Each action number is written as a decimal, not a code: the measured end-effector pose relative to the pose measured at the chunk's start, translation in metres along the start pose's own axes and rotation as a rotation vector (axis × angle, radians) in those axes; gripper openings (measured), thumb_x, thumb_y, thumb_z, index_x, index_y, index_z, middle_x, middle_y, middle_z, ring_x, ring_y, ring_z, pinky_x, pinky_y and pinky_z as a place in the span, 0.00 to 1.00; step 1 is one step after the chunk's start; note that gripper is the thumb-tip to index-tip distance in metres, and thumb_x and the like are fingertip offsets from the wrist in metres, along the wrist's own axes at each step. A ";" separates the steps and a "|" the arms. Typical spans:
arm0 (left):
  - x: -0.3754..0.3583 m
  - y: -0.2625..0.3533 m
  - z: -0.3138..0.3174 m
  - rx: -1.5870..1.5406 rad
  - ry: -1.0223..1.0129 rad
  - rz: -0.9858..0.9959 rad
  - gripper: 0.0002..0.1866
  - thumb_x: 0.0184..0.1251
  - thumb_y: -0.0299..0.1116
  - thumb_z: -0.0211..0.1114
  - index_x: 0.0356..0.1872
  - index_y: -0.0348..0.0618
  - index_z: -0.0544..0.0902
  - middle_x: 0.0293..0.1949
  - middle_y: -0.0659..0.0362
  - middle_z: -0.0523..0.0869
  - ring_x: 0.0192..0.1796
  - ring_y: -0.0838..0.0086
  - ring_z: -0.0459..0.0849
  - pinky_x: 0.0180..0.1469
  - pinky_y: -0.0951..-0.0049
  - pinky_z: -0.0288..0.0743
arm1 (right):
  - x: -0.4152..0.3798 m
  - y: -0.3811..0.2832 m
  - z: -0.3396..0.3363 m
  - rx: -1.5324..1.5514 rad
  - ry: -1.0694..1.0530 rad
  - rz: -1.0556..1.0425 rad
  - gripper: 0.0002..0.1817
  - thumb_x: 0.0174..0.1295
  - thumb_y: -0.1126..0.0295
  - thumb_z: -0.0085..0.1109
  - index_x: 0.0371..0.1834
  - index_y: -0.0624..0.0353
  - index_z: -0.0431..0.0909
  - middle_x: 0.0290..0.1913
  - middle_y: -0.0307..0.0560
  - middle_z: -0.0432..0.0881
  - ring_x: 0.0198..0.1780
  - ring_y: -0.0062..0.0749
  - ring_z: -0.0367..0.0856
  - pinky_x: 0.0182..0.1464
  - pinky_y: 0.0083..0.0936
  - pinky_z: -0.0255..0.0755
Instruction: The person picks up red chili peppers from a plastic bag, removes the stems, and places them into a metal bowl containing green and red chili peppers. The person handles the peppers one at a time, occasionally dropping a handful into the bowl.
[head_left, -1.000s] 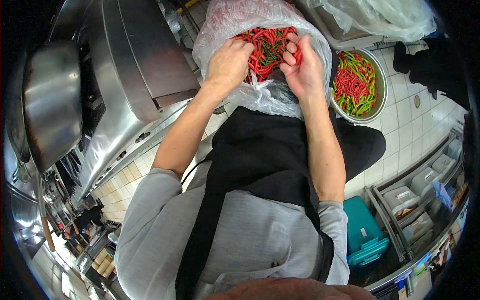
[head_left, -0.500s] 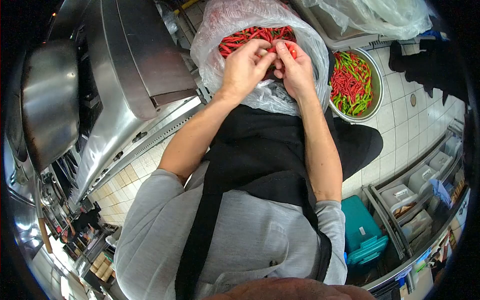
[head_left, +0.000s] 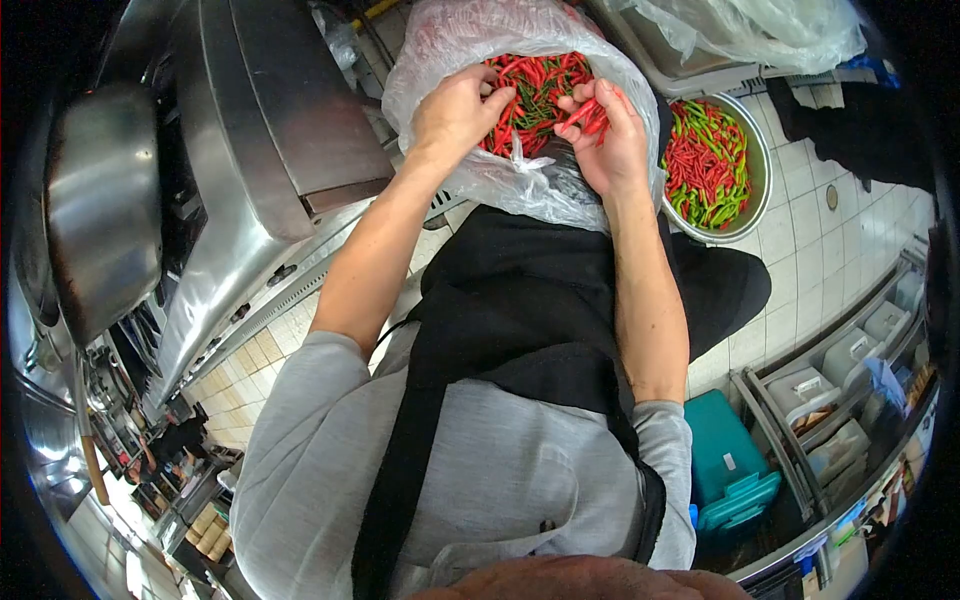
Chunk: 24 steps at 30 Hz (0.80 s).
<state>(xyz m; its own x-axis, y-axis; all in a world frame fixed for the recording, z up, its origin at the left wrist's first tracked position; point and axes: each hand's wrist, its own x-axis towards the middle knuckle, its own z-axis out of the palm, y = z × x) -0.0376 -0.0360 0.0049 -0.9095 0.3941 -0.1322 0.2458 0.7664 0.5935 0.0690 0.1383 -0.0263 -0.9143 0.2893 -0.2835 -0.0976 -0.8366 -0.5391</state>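
A translucent plastic bag (head_left: 420,52) full of red chilies with green stems (head_left: 540,88) stands open in front of my lap. My left hand (head_left: 455,112) is over the bag's left side, thumb and fingers apart at the edge of the chilies. Several red chilies (head_left: 592,120) lie in my right hand (head_left: 615,145), held by curled fingers at the right side of the bag. A knotted bit of plastic (head_left: 525,155) shows at the near side of the opening. Right of the bag, a round metal bowl (head_left: 762,170) holds red and green chilies (head_left: 705,165).
Stainless steel kitchen equipment (head_left: 290,100) and a large metal pan (head_left: 105,210) are on the left. A teal lidded box (head_left: 720,450) and a rack with white containers (head_left: 805,395) stand at the lower right. A dark-clothed leg (head_left: 850,125) shows at the right.
My hands, together over the bag before, have moved apart: the left toward the left, the right slightly right and down. Several red chilies now show in my right hand.
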 end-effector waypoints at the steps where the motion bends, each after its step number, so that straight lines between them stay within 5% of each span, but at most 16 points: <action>1: 0.003 -0.005 0.008 0.065 0.041 0.094 0.16 0.66 0.43 0.69 0.47 0.42 0.88 0.38 0.54 0.92 0.39 0.63 0.91 0.46 0.64 0.81 | -0.001 -0.001 0.001 -0.003 0.006 -0.002 0.10 0.76 0.63 0.56 0.46 0.58 0.77 0.39 0.42 0.83 0.42 0.33 0.86 0.33 0.34 0.84; 4: 0.006 -0.009 0.019 0.049 0.081 0.126 0.15 0.66 0.44 0.71 0.43 0.43 0.89 0.37 0.57 0.92 0.38 0.68 0.90 0.45 0.68 0.81 | -0.005 -0.006 0.001 0.005 -0.006 0.014 0.11 0.76 0.62 0.54 0.47 0.59 0.77 0.39 0.43 0.83 0.43 0.35 0.87 0.36 0.39 0.87; 7: 0.010 -0.014 0.014 -0.424 0.044 -0.180 0.19 0.67 0.48 0.73 0.46 0.42 0.88 0.36 0.64 0.91 0.38 0.81 0.87 0.42 0.78 0.79 | -0.004 -0.007 -0.001 0.008 -0.021 0.049 0.11 0.76 0.62 0.55 0.47 0.58 0.77 0.39 0.43 0.83 0.38 0.33 0.87 0.31 0.33 0.83; 10: -0.001 0.005 0.001 -0.803 0.025 -0.214 0.20 0.66 0.46 0.75 0.46 0.39 0.86 0.35 0.64 0.90 0.37 0.84 0.86 0.38 0.83 0.77 | -0.002 -0.004 0.004 -0.034 -0.023 0.073 0.10 0.74 0.62 0.59 0.48 0.57 0.77 0.36 0.39 0.81 0.31 0.25 0.82 0.26 0.24 0.75; 13: -0.004 0.020 0.001 -0.896 0.034 -0.201 0.17 0.66 0.42 0.76 0.44 0.39 0.85 0.34 0.63 0.89 0.35 0.84 0.85 0.34 0.85 0.75 | -0.008 0.001 0.019 -0.241 0.048 0.056 0.10 0.70 0.66 0.67 0.47 0.58 0.79 0.27 0.31 0.73 0.23 0.16 0.69 0.21 0.16 0.61; 17: -0.007 0.026 0.009 -0.882 0.018 -0.078 0.13 0.67 0.37 0.75 0.41 0.39 0.84 0.33 0.63 0.89 0.31 0.83 0.85 0.32 0.84 0.75 | -0.008 0.007 0.016 -0.411 -0.034 0.051 0.09 0.69 0.67 0.68 0.46 0.59 0.82 0.25 0.28 0.74 0.21 0.12 0.64 0.22 0.14 0.56; 20: -0.008 0.027 0.011 -0.855 0.035 -0.054 0.13 0.67 0.38 0.75 0.39 0.39 0.84 0.31 0.63 0.89 0.31 0.83 0.85 0.32 0.85 0.75 | -0.011 0.011 0.020 -0.690 -0.052 -0.031 0.11 0.69 0.65 0.67 0.47 0.59 0.83 0.26 0.26 0.73 0.22 0.10 0.63 0.22 0.15 0.56; 21: -0.008 0.026 0.014 -0.855 0.036 -0.053 0.13 0.67 0.38 0.75 0.39 0.39 0.84 0.31 0.63 0.89 0.31 0.83 0.85 0.32 0.85 0.75 | -0.011 0.011 0.021 -0.745 -0.058 -0.108 0.08 0.69 0.70 0.66 0.43 0.63 0.84 0.32 0.31 0.82 0.32 0.12 0.75 0.34 0.16 0.71; 24: -0.009 0.021 0.019 -0.729 0.154 -0.007 0.12 0.65 0.35 0.76 0.35 0.35 0.84 0.28 0.61 0.89 0.28 0.84 0.84 0.31 0.83 0.76 | -0.012 0.008 0.023 -0.850 -0.048 -0.100 0.08 0.67 0.70 0.66 0.43 0.63 0.84 0.33 0.33 0.84 0.36 0.14 0.77 0.39 0.19 0.75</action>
<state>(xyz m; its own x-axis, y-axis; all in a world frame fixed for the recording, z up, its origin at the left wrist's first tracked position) -0.0174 -0.0135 0.0037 -0.9602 0.2737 -0.0564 0.0043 0.2163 0.9763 0.0702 0.1173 -0.0095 -0.9348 0.3066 -0.1795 0.1318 -0.1698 -0.9766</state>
